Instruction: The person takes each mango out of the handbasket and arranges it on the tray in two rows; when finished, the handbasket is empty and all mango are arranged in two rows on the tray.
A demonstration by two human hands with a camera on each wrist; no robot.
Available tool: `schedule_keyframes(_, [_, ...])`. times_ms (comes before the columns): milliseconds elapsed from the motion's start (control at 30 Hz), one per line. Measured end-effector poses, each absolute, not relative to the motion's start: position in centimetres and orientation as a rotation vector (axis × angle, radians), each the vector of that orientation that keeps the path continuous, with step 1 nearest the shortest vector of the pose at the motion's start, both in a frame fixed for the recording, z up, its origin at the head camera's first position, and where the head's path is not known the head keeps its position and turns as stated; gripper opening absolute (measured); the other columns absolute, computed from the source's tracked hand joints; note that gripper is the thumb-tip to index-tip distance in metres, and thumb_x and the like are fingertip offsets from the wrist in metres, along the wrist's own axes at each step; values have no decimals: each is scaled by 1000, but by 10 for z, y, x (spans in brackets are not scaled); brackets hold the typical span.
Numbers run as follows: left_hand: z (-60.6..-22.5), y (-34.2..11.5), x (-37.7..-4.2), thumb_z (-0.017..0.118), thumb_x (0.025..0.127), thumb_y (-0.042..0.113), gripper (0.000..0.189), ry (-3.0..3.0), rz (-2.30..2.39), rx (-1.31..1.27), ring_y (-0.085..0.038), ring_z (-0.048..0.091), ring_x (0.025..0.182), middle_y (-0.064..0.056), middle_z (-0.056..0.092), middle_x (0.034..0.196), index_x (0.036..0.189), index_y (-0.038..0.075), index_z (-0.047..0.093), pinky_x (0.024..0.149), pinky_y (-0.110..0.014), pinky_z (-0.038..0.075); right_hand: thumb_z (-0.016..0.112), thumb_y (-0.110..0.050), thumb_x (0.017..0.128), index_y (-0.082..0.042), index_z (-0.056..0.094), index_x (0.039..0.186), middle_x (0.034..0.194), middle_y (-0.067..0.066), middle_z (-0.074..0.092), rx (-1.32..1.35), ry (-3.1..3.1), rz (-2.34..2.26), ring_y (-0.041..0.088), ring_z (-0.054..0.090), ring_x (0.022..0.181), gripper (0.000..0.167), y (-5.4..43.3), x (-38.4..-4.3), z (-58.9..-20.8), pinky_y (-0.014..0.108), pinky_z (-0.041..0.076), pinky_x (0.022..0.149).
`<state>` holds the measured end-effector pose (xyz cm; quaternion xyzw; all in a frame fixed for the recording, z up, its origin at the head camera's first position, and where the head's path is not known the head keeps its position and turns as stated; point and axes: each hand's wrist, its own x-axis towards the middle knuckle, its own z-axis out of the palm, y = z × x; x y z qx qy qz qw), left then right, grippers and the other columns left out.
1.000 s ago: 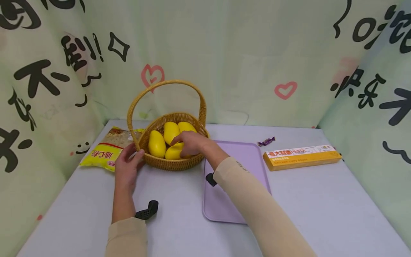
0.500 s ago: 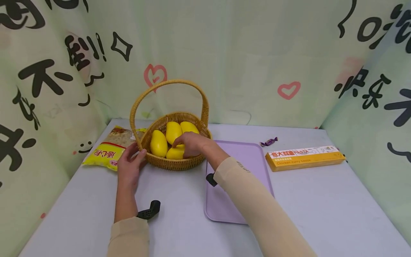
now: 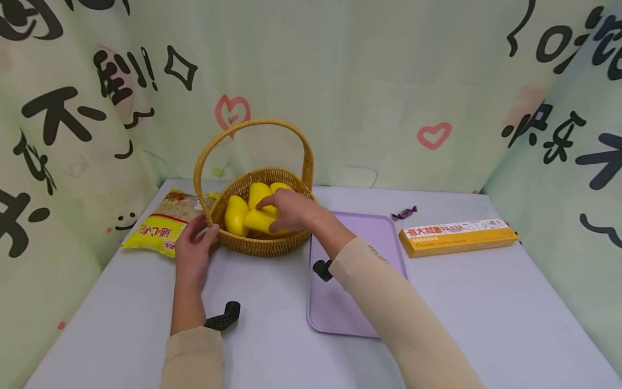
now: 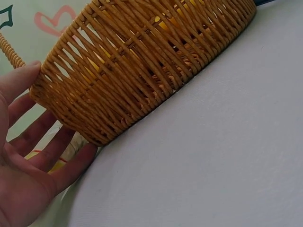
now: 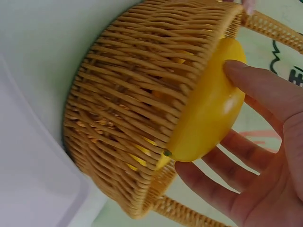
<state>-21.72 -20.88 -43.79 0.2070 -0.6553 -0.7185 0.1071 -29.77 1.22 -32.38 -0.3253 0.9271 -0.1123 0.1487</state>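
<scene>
A wicker basket (image 3: 264,248) with a tall arched handle stands at the back of the table, several yellow mangoes (image 3: 236,216) inside. My left hand (image 3: 194,246) holds its left side; the left wrist view shows the thumb at the rim by the handle's foot and the fingers spread along the outer wall. Over the basket, my right hand (image 3: 290,209) grips one mango (image 3: 259,220). Seen from the right wrist, thumb and fingers lie on opposite sides of this mango (image 5: 208,109), which pokes above the rim with its small dark stem end showing.
Right of the basket lies a purple tray (image 3: 335,308), partly under the right forearm. A yellow food bag (image 3: 157,232) is behind the left hand. At the right are a wrapped candy (image 3: 404,213) and a curry sauce box (image 3: 457,239). Printed curtains (image 3: 369,108) enclose the table.
My right hand has raised its mango a little within the basket, so more of the fruit shows, now overlapping its neighbours. The left hand stays at the basket's side.
</scene>
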Motion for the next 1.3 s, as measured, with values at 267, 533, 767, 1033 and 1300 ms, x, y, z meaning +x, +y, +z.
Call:
schedule_keyframes(267, [-438,-208,-218,69,101,30,58,-1918,-2134,619,-21,48,142,-1,45,159,154,34,48,117,-40,47,74,-28,95,-27,57,149,153,8,52,-943,2739,-410,26,50,136,57,24,-291,-309,44,45,116])
schedule_keyframes(533, [-438,-209,-218,69,100,31,58,-1922,-2115,637,-21,48,142,0,45,159,154,35,48,116,-40,47,69,-29,96,-25,54,152,154,10,53,-891,2799,-560,32,46,142,58,41,-282,-302,49,44,116])
schedule_keyframes(767, [-439,-208,-218,68,101,32,59,-1963,-2097,618,-22,47,143,-1,44,161,156,35,45,117,-41,47,70,-31,96,-22,52,153,149,11,57,-777,2859,-641,32,51,135,60,60,-270,-295,47,48,110])
schedule_keyframes(1033, [-438,-208,-216,68,101,32,59,-1966,-2090,635,-22,47,144,-1,44,161,156,35,45,117,-40,47,69,-33,96,-20,52,153,144,14,59,-615,2890,-776,30,55,117,61,83,-257,-295,41,54,91])
schedule_keyframes(1300, [-436,-207,-217,68,101,35,60,-1991,-2066,641,-23,46,145,-1,43,162,156,35,45,117,-41,46,69,-35,96,-19,51,154,130,17,63,-520,2915,-831,31,59,107,62,105,-254,-305,39,56,83])
